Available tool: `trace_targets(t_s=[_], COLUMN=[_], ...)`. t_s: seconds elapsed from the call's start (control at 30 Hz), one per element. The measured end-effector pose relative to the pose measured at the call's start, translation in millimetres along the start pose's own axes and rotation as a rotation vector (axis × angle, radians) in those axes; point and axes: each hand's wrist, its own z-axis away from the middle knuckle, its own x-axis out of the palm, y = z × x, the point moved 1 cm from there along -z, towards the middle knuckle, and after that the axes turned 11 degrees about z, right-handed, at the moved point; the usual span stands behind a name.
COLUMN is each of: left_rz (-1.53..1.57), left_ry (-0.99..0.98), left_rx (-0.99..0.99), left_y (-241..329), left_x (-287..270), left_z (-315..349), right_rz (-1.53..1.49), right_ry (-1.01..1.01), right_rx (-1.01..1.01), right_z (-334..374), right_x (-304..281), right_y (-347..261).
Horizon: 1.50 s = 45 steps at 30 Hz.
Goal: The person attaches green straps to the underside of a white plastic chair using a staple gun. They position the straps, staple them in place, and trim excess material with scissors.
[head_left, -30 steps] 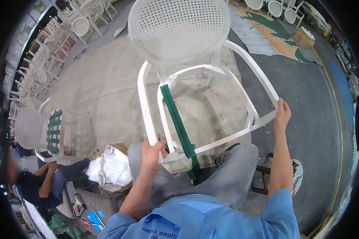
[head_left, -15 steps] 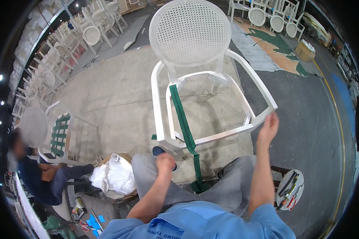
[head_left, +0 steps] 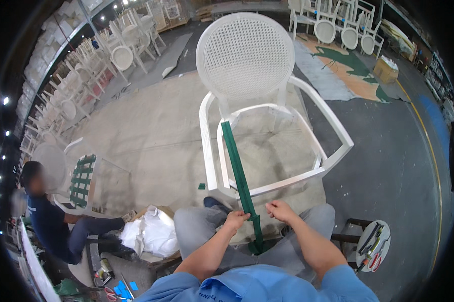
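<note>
Concrete floor below, left hand (head_left: 235, 220) and right hand (head_left: 281, 211) grip, pinching the green strap (head_left: 239, 171) between them.

One white chair frame (head_left: 267, 121), one green strap (head_left: 239, 171), two hands, one seated co-worker (head_left: 50, 221).

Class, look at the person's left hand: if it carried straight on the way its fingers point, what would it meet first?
The left hand already touches the green strap; pushed on rightward, it would likely meet the right hand next, though depth is unclear.
</note>
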Motion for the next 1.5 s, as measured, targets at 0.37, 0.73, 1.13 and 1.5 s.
trace_targets(t_s=[0.37, 0.73, 1.13, 1.5], left_rz=[-0.374, -0.65, 0.994, 0.828], left_ry=[-0.197, -0.133, -0.202, -0.198], left_rx=[-0.378, -0.121, -0.318, -0.184], left_y=[-50, -30, 21, 21], left_x=[-9, -6, 0, 12], left_z=[-10, -7, -18, -36], right_rz=[-0.175, 0.557, 0.763, 0.634], right_ry=[-0.232, -0.038, -0.355, -0.231], right_rx=[-0.095, -0.226, 0.058, -0.104], right_z=[-65, -96, -136, -167], right_x=[76, 115, 89, 74], right_y=[-48, 7, 0, 20])
